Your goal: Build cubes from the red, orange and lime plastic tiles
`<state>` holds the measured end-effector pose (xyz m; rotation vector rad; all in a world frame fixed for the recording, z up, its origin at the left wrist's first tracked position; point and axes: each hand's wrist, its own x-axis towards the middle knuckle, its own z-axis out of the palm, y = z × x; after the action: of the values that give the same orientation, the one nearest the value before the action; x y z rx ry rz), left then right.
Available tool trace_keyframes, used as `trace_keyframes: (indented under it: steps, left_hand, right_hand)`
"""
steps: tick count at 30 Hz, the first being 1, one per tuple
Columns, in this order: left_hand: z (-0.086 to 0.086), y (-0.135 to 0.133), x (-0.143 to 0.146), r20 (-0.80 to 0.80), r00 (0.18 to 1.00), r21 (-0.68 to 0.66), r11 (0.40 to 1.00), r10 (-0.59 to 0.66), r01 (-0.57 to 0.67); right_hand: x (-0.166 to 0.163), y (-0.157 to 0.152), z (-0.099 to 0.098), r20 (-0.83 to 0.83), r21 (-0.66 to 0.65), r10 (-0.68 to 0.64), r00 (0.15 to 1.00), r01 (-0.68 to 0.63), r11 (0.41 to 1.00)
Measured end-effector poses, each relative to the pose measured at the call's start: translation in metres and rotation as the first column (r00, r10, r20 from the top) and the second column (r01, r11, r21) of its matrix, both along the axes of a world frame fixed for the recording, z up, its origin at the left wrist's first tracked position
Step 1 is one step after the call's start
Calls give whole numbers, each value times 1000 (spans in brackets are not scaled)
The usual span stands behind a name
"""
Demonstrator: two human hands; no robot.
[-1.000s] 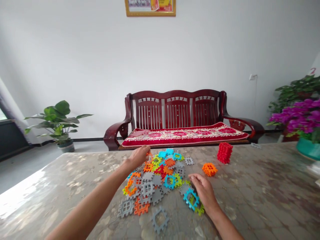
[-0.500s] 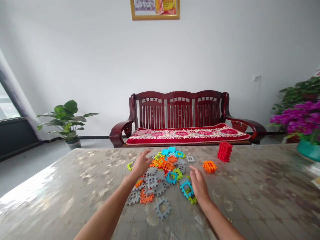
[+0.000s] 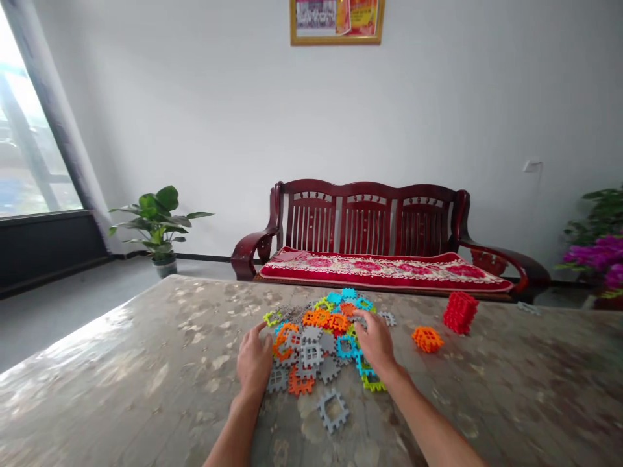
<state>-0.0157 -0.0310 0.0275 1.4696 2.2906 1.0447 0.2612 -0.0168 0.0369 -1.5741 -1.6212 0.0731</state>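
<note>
A pile of interlocking plastic building pieces (image 3: 312, 354) in grey, orange, blue and lime green lies in the middle of the table. At the pile's left edge is my left hand (image 3: 254, 363), fingers apart and holding nothing, beside an orange frame-shaped piece (image 3: 282, 351). My right hand (image 3: 376, 342) reaches over the right side, its fingertips close to a small orange piece (image 3: 347, 309); whether they touch it I cannot tell. Its thumb and forefinger are apart. Blue and green pieces lie partly under that hand. A grey frame-shaped piece (image 3: 320, 415) rests alone in front.
Right of the pile sit an orange stack of pieces (image 3: 427, 339) and a taller red stack (image 3: 460, 312). A patterned cover lies over the table (image 3: 160, 376). Behind it stands a wooden bench (image 3: 368, 224); a potted plant (image 3: 160, 224) is at the left, purple flowers (image 3: 596, 259) at the right.
My left hand has drawn back from over the pile to its left edge. My right hand has moved forward to the upper right pieces. The view has turned slightly left.
</note>
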Motion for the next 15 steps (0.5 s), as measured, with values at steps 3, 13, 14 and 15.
trace_keyframes:
  steps: [3,13,14,15]
  left_hand:
    - [4,0,2,24,999,-30,999,-27,28]
    - [-1,15,-8,8,997,-53,995,-79,79]
    - [-1,15,-7,7,997,-54,995,-79,79]
    - [-2,15,-7,7,997,-53,995,-79,79]
  right_hand:
    - [-26,19,11,192,-109,129,973,-110,988]
    - [-62,48,20,425,-326,242,873,-102,940]
    - [-62,50,20,434,-329,241,868,-97,939]
    - [-61,51,20,439,-324,237,867,-93,941]
